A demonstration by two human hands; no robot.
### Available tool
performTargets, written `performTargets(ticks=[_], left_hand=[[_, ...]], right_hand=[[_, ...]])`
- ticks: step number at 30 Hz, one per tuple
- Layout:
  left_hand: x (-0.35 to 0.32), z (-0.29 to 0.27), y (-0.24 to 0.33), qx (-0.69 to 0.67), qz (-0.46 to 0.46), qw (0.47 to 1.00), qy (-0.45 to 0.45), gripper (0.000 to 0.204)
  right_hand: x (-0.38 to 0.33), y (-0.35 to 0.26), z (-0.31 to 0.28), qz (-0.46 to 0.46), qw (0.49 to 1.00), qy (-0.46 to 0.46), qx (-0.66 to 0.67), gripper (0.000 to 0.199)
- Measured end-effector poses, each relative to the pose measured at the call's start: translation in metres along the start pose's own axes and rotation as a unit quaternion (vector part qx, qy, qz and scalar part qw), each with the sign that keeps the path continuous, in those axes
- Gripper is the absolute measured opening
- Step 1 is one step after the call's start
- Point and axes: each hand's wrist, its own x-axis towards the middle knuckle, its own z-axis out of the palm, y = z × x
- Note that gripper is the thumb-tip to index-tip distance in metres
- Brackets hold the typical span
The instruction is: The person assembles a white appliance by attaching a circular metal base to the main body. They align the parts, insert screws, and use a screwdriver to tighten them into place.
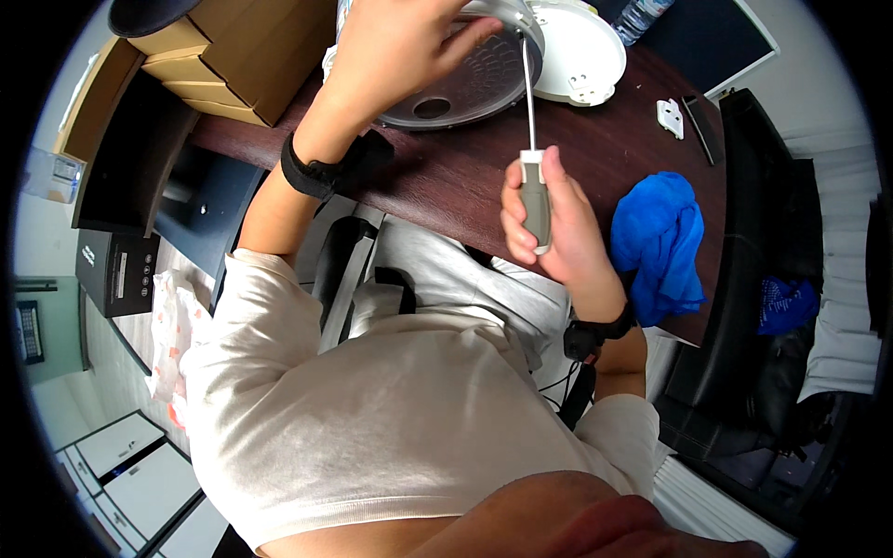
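A screwdriver (537, 205) with a grey and white handle is in my right hand (567, 209), fingers wrapped round the handle. Its long metal shaft points away from me, and the tip meets the rim of a round dark grey appliance part (493, 79) at the table's far edge. This part has a patterned face and a small oval recess. My left hand (395, 42) grips its upper side, with the thumb lying along the rim; the other fingers are partly cut off by the top of the view. A round white plastic cover (581, 56) lies just right of the part.
The dark wooden table (428, 186) carries a crumpled blue cloth (659, 237), a small white plastic piece (670, 119), a dark phone-like slab (702, 130) and a clear bottle (640, 19). Cardboard boxes (242, 56) stand at far left. A black sofa (772, 205) flanks the right side.
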Motion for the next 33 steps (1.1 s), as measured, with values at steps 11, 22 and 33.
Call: performTargets(ticks=[11,22,33], left_hand=[[0.0,-0.001,-0.002,0.002,0.002,1.0,0.005,0.029],[-0.001,-0.001,-0.003,0.01,0.002,1.0,0.006,0.029],[0.002,0.003,0.003,0.022,0.007,1.0,0.012,0.029]], right_hand=[[-0.015,-0.049,-0.014,-0.274,0.627,0.232,-0.691,0.028],[-0.011,-0.054,-0.01,-0.272,0.625,0.228,-0.695,0.031],[-0.006,-0.055,-0.026,-0.159,0.789,0.198,-0.559,0.033]])
